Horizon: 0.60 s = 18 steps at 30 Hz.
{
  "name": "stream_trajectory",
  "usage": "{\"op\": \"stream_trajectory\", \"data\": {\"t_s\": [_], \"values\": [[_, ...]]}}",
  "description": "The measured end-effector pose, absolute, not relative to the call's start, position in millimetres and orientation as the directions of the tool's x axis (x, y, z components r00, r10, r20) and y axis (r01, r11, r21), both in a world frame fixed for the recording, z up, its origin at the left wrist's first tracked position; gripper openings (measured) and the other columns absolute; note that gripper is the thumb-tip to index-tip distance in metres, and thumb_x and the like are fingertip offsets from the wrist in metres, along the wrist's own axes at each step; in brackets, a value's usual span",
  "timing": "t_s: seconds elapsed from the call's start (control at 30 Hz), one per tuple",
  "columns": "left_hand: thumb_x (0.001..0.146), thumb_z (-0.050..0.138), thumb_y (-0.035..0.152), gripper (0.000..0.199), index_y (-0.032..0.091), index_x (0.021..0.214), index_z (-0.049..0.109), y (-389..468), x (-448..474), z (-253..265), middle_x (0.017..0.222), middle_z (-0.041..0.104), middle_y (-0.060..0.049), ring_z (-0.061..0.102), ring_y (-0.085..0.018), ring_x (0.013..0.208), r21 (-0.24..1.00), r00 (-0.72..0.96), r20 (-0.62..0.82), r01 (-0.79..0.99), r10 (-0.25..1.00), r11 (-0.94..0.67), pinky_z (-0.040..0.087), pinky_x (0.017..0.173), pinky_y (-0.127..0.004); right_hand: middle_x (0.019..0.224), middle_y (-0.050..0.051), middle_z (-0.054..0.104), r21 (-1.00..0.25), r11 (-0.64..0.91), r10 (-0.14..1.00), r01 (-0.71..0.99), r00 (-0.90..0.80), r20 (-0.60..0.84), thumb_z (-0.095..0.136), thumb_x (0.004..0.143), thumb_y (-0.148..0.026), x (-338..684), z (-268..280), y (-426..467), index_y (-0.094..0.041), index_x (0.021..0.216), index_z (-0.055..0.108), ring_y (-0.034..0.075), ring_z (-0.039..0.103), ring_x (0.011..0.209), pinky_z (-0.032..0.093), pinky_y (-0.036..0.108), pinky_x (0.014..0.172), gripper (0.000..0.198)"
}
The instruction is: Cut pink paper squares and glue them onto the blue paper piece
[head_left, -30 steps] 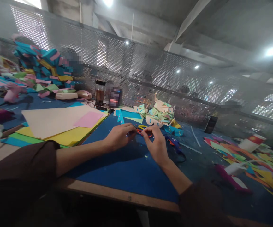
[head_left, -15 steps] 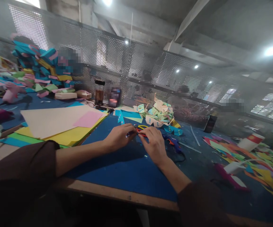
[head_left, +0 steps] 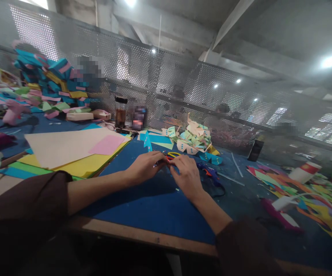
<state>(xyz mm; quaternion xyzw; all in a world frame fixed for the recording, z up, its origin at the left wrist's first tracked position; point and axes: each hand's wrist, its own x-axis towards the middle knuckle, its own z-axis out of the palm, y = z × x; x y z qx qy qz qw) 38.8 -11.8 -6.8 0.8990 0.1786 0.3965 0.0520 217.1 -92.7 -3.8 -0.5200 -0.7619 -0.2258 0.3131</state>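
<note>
My left hand [head_left: 144, 167] and my right hand [head_left: 185, 175] meet over a blue felt mat [head_left: 154, 203] on the work table. Their fingertips pinch together on a small piece between them, too small and blurred to name. Just behind the fingers lie scissors with red and yellow handles [head_left: 172, 155]. A blue glue gun [head_left: 210, 174] lies right of my right hand. Both forearms stretch forward from dark sleeves.
Large cream, pink, yellow and green sheets [head_left: 68, 147] lie at left. A pile of folded dotted paper shapes [head_left: 193, 140] sits behind the hands. A dark jar [head_left: 121, 112] stands by the perforated metal screen. Colourful scraps [head_left: 298, 188] and a pink glue gun [head_left: 281, 216] cover the right.
My right hand has shifted left and closed in, so its fingertips now touch those of my left hand. The left hand has barely moved.
</note>
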Motion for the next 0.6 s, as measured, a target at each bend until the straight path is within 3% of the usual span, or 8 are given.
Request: {"op": "stream_trajectory", "data": {"t_s": [0.6], "values": [[0.092,0.051,0.015,0.015,0.018,0.101,0.063,-13.5,37.1,-6.4,0.096,0.071,-0.006,0.066,-0.018,0.088,0.199,0.680,0.655,0.267,0.331,-0.943,0.052,0.077,-0.030,0.094,0.007,0.064,0.028,0.369,0.704,0.929,-0.299,0.644,0.053,0.089,-0.015,216.4,-5.3,-93.3,-0.020,0.093,0.061,0.023,0.056,0.095,0.037,0.036,0.082,0.010]]}}
